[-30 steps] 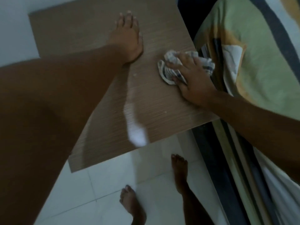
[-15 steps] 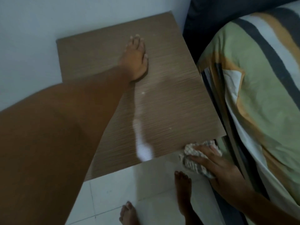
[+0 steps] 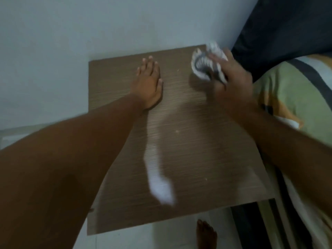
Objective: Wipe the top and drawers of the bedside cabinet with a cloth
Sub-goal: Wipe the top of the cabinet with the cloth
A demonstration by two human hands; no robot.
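1. Gripping the bunched cloth (image 3: 202, 63) with the right hand (image 3: 231, 76), fingers curled over it; blurred.
2. Pressing it onto the cabinet (image 3: 197, 150) top at the far right corner, just beside the bed (image 3: 296, 90).
3. Bracing with the left hand (image 3: 149, 83), laid flat, fingers together, left of the cloth and apart from it.
4. Crumpled into a lump: no clear long axis or heading.
5. Probably best pulled next toward the near edge, along the top's seeming long axis, wall to front.
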